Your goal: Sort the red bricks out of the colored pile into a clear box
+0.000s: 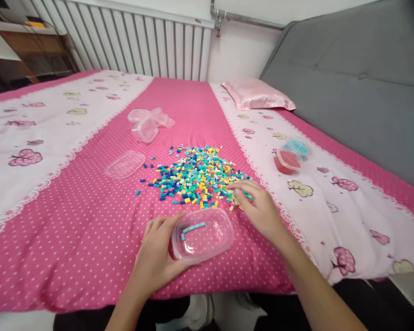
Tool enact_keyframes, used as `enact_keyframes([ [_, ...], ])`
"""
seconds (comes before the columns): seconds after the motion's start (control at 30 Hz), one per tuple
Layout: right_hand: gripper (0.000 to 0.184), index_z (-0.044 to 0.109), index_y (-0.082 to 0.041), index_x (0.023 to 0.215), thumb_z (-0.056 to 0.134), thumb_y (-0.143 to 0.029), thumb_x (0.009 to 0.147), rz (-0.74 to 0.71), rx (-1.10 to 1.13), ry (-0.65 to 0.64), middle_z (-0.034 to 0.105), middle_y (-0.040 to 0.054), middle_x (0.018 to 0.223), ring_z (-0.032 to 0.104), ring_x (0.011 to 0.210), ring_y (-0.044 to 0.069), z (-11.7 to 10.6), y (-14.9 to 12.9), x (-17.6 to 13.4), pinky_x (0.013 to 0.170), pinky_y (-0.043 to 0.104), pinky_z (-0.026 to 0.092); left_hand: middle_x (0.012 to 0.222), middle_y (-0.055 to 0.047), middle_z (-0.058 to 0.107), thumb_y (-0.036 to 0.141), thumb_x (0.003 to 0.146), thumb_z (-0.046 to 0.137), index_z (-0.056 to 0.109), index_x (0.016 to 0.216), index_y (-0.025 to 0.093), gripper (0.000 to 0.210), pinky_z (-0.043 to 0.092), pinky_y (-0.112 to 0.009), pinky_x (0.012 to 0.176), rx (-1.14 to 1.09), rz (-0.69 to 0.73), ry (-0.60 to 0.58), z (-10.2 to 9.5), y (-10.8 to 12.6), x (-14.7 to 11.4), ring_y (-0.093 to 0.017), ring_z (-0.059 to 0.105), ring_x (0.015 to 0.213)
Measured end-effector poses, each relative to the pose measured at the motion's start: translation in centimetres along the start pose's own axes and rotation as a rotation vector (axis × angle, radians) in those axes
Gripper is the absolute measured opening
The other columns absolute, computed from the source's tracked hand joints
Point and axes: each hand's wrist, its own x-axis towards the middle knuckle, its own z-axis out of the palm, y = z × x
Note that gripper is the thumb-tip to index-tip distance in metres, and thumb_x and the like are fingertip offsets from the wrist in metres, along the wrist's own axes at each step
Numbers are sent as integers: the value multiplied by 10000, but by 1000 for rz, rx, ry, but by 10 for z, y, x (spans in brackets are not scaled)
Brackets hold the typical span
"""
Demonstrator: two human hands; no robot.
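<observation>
My left hand grips the left end of a clear plastic container, its thumb along the near side. Several light blue toy bricks lie inside it, most of them in a line. Just beyond the container is a spread-out pile of small multicoloured toy bricks on the bed. My right hand reaches into the pile's right edge, index finger stretched out and thumb a little apart from it. No brick shows plainly between those fingers.
A clear lid lies left of the pile, with several empty clear containers behind it. To the right stand a tub of red pieces and one of blue pieces. A pink pillow rests near the grey headboard.
</observation>
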Motion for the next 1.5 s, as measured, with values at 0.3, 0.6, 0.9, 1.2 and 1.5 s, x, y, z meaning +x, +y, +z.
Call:
enact_keyframes([
  [0.3, 188, 795, -215, 874, 616, -173, 916, -44, -414, -161, 727, 116, 1008, 573, 1058, 287, 37, -4, 54, 922, 431, 385, 1235, -97, 627, 535, 699, 853, 399, 1451, 293, 911, 457, -486, 949, -79, -29, -35, -3, 5, -3, -322, 571, 1087],
  [0.6, 142, 760, -199, 868, 628, -147, 882, -51, -456, -204, 750, 99, 995, 584, 1010, 279, 39, 0, 44, 923, 426, 346, 1229, -94, 634, 583, 641, 876, 438, 1431, 261, 958, 446, -486, 988, -109, -42, -26, -4, 10, -4, -314, 572, 1106],
  [0.9, 222, 769, -201, 980, 599, -109, 872, -49, -384, -232, 767, 88, 964, 621, 992, 247, 40, -5, 50, 893, 363, 384, 1249, -98, 641, 587, 696, 838, 420, 1444, 264, 915, 434, -488, 999, -86, -14, -19, -3, 5, -1, -322, 569, 1131],
  [1.2, 159, 734, -168, 910, 576, -147, 910, -15, -122, -122, 733, 101, 999, 634, 989, 234, 25, -10, 46, 914, 340, 430, 1222, -84, 633, 625, 685, 837, 367, 1462, 280, 972, 417, -468, 982, -69, 5, -39, -2, 2, -3, -312, 549, 1101],
  [1.5, 137, 593, -202, 962, 463, -161, 953, -1, 233, -160, 678, 8, 839, 625, 750, 161, -15, -53, 1, 692, 260, 440, 1196, -80, 616, 593, 667, 862, 387, 1433, 267, 959, 415, -454, 967, -52, 0, -30, -1, 6, -2, -305, 542, 1079],
])
